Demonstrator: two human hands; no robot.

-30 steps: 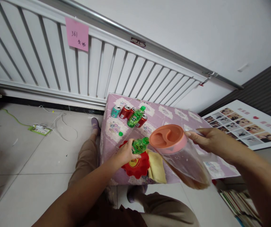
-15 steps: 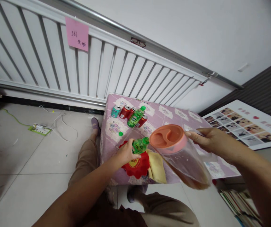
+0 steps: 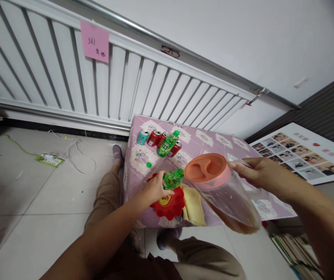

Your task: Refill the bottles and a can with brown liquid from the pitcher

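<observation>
My left hand (image 3: 156, 189) is wrapped round a green bottle (image 3: 172, 179), which has no cap and leans over a red scalloped tray (image 3: 171, 210). In my right hand (image 3: 250, 171) is the handle of a clear pitcher (image 3: 231, 206) with an orange lid (image 3: 206, 169). The pitcher is tilted, with brown liquid along its lower side, and its lid is close to the bottle's mouth. A green cap (image 3: 149, 165) lies on the tablecloth. Beside the tray is a folded yellow cloth (image 3: 193, 206).
On the flowered table (image 3: 201, 140) stand a capped green bottle (image 3: 167, 144), a teal can (image 3: 142, 137) and several red cans (image 3: 154, 138). Behind is a white radiator (image 3: 132, 81). A power strip (image 3: 49, 160) with cables lies on the floor; books (image 3: 296, 256) are at lower right.
</observation>
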